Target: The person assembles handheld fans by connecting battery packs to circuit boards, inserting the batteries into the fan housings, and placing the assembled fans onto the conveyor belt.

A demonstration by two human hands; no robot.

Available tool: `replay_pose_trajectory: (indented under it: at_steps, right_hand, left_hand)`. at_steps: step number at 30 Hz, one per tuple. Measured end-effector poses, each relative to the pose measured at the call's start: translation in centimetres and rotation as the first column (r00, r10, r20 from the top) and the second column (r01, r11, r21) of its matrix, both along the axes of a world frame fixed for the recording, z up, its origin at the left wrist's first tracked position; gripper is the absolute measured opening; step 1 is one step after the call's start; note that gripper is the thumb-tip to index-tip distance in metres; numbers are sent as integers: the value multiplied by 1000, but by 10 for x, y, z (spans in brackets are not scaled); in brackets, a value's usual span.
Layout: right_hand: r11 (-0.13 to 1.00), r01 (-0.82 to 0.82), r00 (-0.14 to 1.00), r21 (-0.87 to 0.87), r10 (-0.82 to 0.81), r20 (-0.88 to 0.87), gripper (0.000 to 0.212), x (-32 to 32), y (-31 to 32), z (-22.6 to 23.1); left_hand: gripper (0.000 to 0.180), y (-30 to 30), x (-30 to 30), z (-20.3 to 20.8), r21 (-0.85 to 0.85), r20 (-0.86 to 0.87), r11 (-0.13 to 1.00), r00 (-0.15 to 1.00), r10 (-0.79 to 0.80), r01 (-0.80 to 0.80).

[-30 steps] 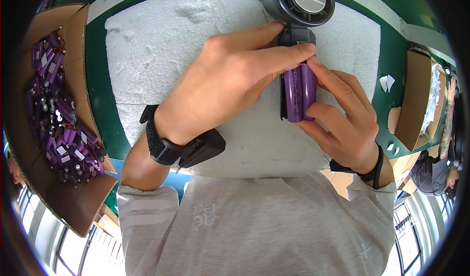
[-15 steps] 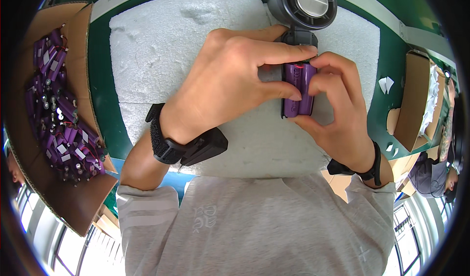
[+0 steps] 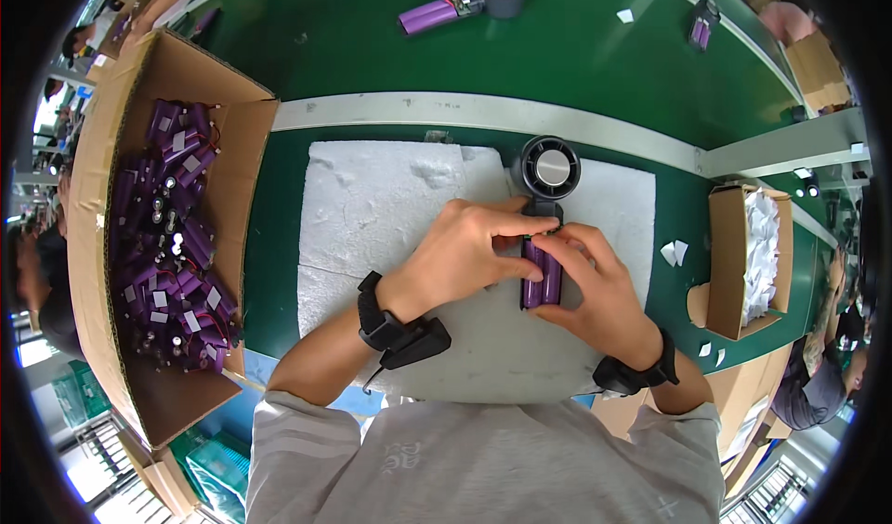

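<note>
The left hand, partly closed, gripped a small fan by its neck, thumb against two purple batteries in the handle. The right hand, half curled, held those batteries between thumb and forefinger. The fan's round head was just beyond both hands; a foam sheet lay beneath them.

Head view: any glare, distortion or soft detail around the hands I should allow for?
In the head view, the white rail bows and the rim goes black; windows at its lower left wash out; the head view shows the purple cells clearly, but fine detail beside the fingers is too small to tell.
</note>
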State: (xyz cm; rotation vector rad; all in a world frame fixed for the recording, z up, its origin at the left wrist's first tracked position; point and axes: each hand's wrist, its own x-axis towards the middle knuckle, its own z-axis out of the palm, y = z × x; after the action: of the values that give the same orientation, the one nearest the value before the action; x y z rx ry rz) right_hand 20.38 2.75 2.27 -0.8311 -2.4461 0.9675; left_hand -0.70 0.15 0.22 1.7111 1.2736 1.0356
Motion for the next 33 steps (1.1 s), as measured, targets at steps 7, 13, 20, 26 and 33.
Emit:
replay_pose_trajectory:
  at_steps: [7, 13, 20, 26, 33]
  right_hand:
    - [1000, -13, 1000, 29, 13, -5, 72, -2, 0, 1]
    - [981, -42, 997, 190, 30, 64, 73, -5, 1, 3]
    - [948, -49, 992, 315, 8, 129, 74, -8, -2, 8]
    - [932, 219, 972, 289, -236, 24, 64, -7, 50, -5]
    - [851, 366, 930, 376, -341, -134, 44, -12, 66, 18]
  left_hand:
    - [53, 2, -5, -1, 13, -7, 1000, 1000, -26, 27]
    - [50, 2, -5, -2, -40, 70, 999, 997, -25, 28]
    - [50, 1, -1, -5, -17, 179, 1000, 984, -3, 6]
    - [48, 6, -6, -5, 51, 138, 982, 975, 175, -183]
    - [41, -4, -84, 15, 417, -373, 730, 630, 681, -542]
